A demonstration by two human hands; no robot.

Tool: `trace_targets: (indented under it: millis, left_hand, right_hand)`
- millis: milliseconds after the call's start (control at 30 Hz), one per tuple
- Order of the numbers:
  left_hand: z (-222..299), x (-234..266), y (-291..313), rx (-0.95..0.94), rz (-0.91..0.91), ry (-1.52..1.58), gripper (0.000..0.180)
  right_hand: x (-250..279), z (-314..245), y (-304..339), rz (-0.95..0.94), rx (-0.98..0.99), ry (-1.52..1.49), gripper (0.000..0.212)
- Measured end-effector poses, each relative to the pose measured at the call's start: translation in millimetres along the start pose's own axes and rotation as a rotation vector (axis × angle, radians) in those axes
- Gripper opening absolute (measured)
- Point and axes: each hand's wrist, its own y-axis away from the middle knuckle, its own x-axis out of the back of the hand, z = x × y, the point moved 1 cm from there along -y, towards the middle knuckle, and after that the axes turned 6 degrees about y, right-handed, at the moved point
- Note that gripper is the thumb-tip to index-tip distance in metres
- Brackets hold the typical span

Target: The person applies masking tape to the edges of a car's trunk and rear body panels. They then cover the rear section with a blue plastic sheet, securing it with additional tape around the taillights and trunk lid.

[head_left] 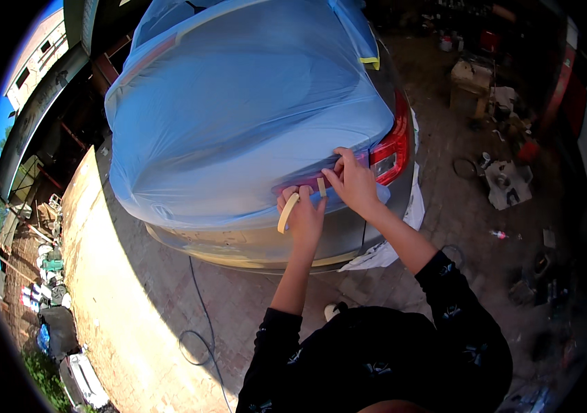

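Note:
Blue translucent plastic film (238, 117) drapes over the rear of a car, its lower edge lying above the bumper (238, 241). My left hand (305, 219) is closed on a roll of masking tape (287, 212), seen edge-on, close to the film's edge. A short strip of masking tape (321, 186) shows between my two hands over a reddish light panel beneath the film. My right hand (355, 186) is at the film beside the bare red tail light (391, 155), its fingers bent against the sheet. What sits under those fingertips is partly hidden.
A dark cable (200, 310) snakes over the paved ground at left. White sheeting (383, 256) hangs by the bumper's right corner. A box-like stand (472, 82) and scattered parts (507, 182) lie at right. Several items (56, 303) line the left wall.

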Motion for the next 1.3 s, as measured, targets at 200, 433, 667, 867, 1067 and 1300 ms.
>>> trace_targets:
  millis: [200,433,667,867,1067,1300]
  left_hand:
    - [-5,-7,3,-0.055,0.012,-0.039,0.043]
    - [22,7,24,-0.024,0.029,0.221,0.024]
    - [83,2,101,0.374,-0.939,0.895,0.015]
    - [115,-13,160,0.38,-1.379,0.868,0.013]
    - [134,-38,201,0.416,-1.559,0.851,0.021]
    - [161,-70,241,0.264,-1.672,0.855,0.023]
  right_hand:
    - [14,5,47,-0.038,0.411,-0.002,0.03]
    - [45,26,92,-0.103,0.255,-0.148,0.022]
    - [86,62,152,-0.199,-0.202,-0.515,0.032]
    - [92,107,233,-0.401,-0.409,-0.703,0.023]
    - [115,145,279,-0.421,-0.472,-0.722,0.017]
    - [158,175,300,-0.477,-0.505,-0.764,0.012]
